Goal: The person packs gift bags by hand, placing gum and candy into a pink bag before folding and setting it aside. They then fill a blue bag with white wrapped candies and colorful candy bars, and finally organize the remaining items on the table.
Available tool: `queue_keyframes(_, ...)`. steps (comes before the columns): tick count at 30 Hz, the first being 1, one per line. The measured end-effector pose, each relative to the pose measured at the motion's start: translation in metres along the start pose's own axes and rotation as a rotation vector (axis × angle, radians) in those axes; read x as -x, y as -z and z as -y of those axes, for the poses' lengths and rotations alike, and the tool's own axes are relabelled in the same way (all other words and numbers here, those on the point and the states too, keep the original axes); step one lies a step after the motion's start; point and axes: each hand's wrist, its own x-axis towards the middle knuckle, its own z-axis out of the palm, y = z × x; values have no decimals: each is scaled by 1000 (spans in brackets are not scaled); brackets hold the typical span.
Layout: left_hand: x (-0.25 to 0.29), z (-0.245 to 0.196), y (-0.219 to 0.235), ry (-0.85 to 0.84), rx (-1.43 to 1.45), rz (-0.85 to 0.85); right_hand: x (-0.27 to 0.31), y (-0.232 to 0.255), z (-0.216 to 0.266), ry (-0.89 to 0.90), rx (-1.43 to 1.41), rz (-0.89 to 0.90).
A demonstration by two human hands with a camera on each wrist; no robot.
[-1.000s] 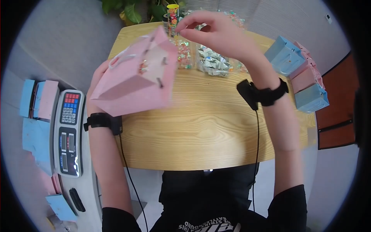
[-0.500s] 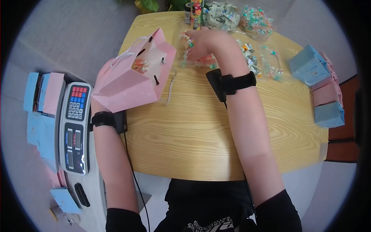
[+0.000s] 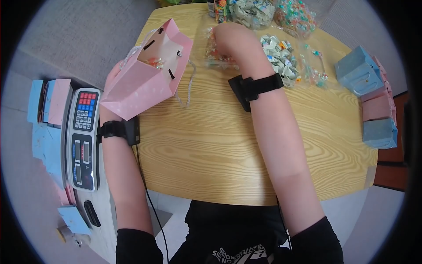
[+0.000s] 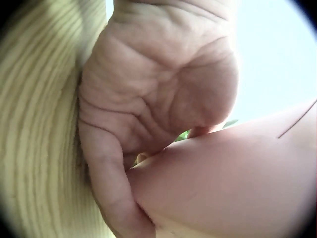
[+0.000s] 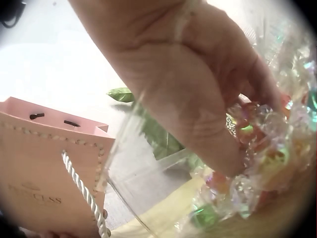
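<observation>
The right hand was up in the air before. Now it has gone down into the clear box, touching shiny candies. A white rope now shows beside the pink bag.

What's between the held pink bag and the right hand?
Bare tabletop, then the clear tray's edge and some wrapped candies, in the head view.

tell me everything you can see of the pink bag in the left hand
The pink bag looks like stiff paper. It is open and tilted at the wooden table's left side, gripped by the left hand. White twisted cord handles loop from it, with black ends showing inside. A dotted border and lettering ending in "CESS" mark one face. Small shiny orange pieces lie inside.
</observation>
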Motion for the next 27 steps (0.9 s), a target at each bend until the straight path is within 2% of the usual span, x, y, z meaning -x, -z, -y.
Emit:
queue_keyframes(6, 4, 3, -3, -49, -111, 46, -10, -14, -7, -75, -15, -183)
queue_keyframes(12, -4, 5, -10, -104, -222, 79, -15, -10, -13, -5, -82, -208)
queue_keyframes(16, -10, 6, -8, -136, -290, 102, -26, -4, -18, -35, -141, -237)
queue_keyframes(18, -13, 6, -7, -151, -323, 116, -26, 4, -23, 41, -210, -118)
queue_keyframes(19, -13, 9, -8, -159, -339, 123, -26, 5, -23, 41, -210, -117)
queue_keyframes(21, -13, 8, -4, -176, -372, 137, -16, 12, -13, 24, -307, -408)
queue_keyframes(22, -13, 10, -4, -185, -388, 144, -11, 20, -10, 26, -307, -408)
queue_keyframes(24, -15, 8, 1, -204, -421, 155, 13, 54, 3, 138, -401, -220)
queue_keyframes(25, -12, 11, -3, -213, -437, 161, 24, 66, 8, 140, -401, -219)
queue_keyframes(27, -17, 7, 7, -230, -470, 173, 43, 81, 16, 325, -655, -142)
